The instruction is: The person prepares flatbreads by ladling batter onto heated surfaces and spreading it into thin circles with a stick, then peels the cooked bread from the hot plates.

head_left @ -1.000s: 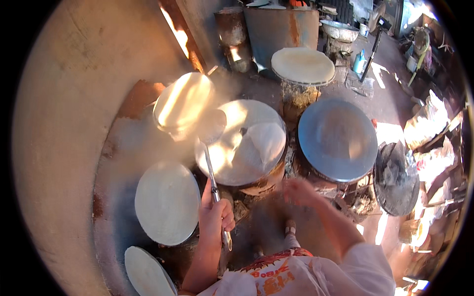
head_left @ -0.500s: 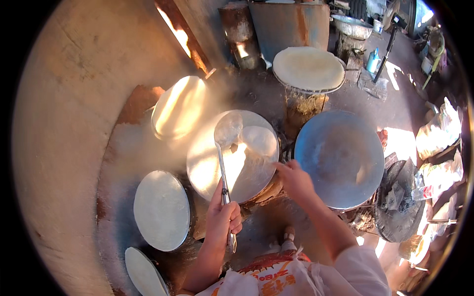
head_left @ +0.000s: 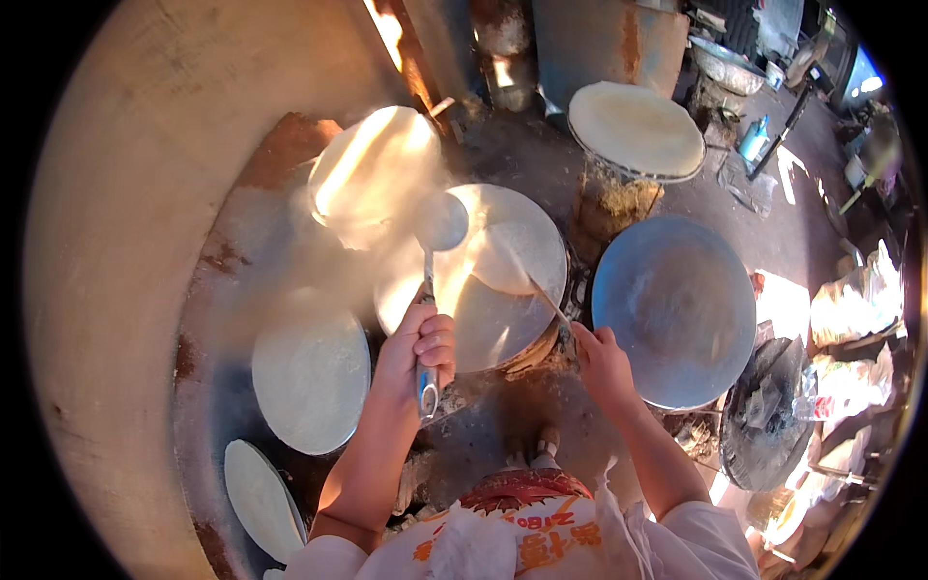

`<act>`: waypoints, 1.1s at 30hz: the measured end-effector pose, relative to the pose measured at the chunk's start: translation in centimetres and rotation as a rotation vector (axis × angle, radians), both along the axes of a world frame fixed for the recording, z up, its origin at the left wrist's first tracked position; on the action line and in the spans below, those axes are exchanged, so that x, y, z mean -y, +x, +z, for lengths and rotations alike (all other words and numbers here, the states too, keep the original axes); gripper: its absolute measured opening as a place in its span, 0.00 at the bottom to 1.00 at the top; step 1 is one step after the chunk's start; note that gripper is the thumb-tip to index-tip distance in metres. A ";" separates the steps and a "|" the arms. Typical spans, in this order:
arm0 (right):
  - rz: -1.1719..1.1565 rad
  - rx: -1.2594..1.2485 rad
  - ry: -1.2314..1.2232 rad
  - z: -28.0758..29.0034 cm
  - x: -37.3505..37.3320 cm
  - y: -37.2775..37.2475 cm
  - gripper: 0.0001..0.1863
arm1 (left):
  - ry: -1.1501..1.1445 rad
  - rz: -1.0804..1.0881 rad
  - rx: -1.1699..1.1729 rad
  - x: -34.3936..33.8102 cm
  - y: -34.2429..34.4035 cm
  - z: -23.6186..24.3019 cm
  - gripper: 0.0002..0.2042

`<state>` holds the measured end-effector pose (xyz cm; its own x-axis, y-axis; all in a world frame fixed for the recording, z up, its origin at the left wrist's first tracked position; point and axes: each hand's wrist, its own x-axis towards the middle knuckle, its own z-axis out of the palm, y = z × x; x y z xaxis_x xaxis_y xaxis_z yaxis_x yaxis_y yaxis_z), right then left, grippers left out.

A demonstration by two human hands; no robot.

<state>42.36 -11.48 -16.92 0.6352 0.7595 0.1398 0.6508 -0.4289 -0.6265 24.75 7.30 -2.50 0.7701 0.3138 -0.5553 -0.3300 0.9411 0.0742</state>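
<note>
My left hand (head_left: 416,348) is closed around the metal handle of a ladle (head_left: 443,222). The ladle's round bowl hangs over the left part of a broad round griddle (head_left: 493,338), partly veiled by steam. In my right hand (head_left: 604,367) is a thin wooden-handled tool (head_left: 549,303), angled down to the griddle. At its far end lies a pale rounded patch (head_left: 505,259); whether this is the tool's flat head or batter, I cannot tell. Sunlight streaks the griddle's surface.
Pale-topped round griddles stand at the back left (head_left: 377,164), left (head_left: 309,387) and near left (head_left: 261,498). A blue-grey griddle (head_left: 674,309) is on the right, and a pale-topped one (head_left: 636,130) behind. A dark round lid (head_left: 768,416) and plastic bags (head_left: 851,300) lie far right.
The view has shifted. My left hand holds the ladle farther toward the back left of the griddle. My right hand, blurred before, now clearly grips the wooden handle nearer the griddle's right rim.
</note>
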 end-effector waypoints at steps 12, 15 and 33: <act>0.101 -0.191 0.082 1.6 0.8 2.4 0.13 | 0.140 0.098 -0.073 0.3 1.0 -1.0 0.04; -0.174 -0.611 0.202 -2.7 2.5 -2.1 0.14 | 0.194 0.156 -0.125 1.9 1.8 -2.7 0.05; 0.436 -0.327 0.081 -1.8 -1.9 1.6 0.15 | -0.181 0.561 0.730 14.5 0.4 4.7 0.15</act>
<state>43.93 -9.57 -18.71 0.2847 0.9569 0.0571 0.5230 -0.1051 -0.8459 25.13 -7.25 2.20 0.7096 0.7010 -0.0710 -0.6463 0.6074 -0.4619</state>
